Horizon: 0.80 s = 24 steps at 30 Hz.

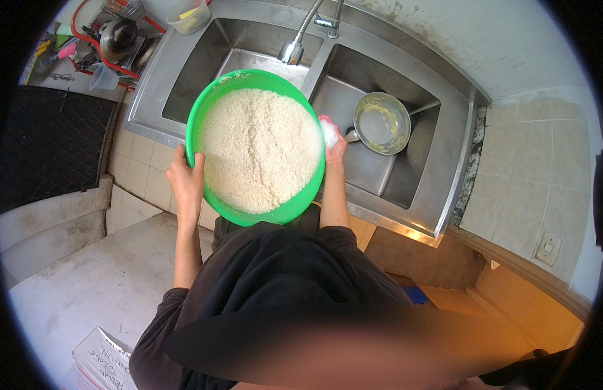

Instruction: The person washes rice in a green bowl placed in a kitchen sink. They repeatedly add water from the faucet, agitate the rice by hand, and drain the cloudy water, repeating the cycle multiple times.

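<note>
A large green plastic basin (294, 212) holds a heap of white rice grains (262, 151), over the front of a steel double sink. My left hand (187, 178) grips the basin's left rim, thumb on the inner side. At the basin's right side is my right hand (334, 141), with a small white item (329, 134) in it, perhaps a cup or a bag; which is not plain. How far the right hand also bears the basin is hidden. Right of that hand, a metal pan (382, 123) with yellowish residue lies in the right sink bowl.
A faucet with a flexible spout (291, 51) hangs over the left sink bowl (199, 73). At the sink's back left corner stands a clear plastic tub (189, 19). A red-framed rack (104, 56) with pots is at the left. A tiled wall (521, 161) borders the sink's right side.
</note>
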Each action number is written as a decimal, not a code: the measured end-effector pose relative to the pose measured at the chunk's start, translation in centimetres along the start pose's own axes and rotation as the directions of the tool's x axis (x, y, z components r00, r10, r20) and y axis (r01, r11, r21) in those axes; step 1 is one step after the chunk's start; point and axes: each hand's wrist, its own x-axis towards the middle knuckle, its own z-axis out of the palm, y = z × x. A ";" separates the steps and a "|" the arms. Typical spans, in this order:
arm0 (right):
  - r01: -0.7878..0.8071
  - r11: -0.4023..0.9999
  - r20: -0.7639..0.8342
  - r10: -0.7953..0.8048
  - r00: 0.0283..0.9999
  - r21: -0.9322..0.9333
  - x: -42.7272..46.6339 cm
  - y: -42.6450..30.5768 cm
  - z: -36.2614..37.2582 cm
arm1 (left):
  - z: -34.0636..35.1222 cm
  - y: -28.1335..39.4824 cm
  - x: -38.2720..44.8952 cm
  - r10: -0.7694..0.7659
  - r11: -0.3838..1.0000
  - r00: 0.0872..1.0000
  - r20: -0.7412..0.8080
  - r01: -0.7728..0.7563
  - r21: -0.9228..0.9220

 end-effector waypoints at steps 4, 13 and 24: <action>0.027 0.999 0.035 -0.026 0.999 -0.041 0.0 0.1 -0.1 | 0.0 -0.2 0.0 0.006 1.000 1.000 -0.003 -0.006 -0.003; 0.009 1.000 0.037 -0.009 0.999 -0.006 -0.2 0.1 0.3 | 0.1 -0.3 0.1 0.014 1.000 1.000 -0.019 -0.014 -0.006; 0.006 1.000 0.009 -0.006 1.000 0.011 0.0 0.3 0.0 | 0.0 -0.3 0.1 0.014 1.000 1.000 -0.020 -0.014 -0.011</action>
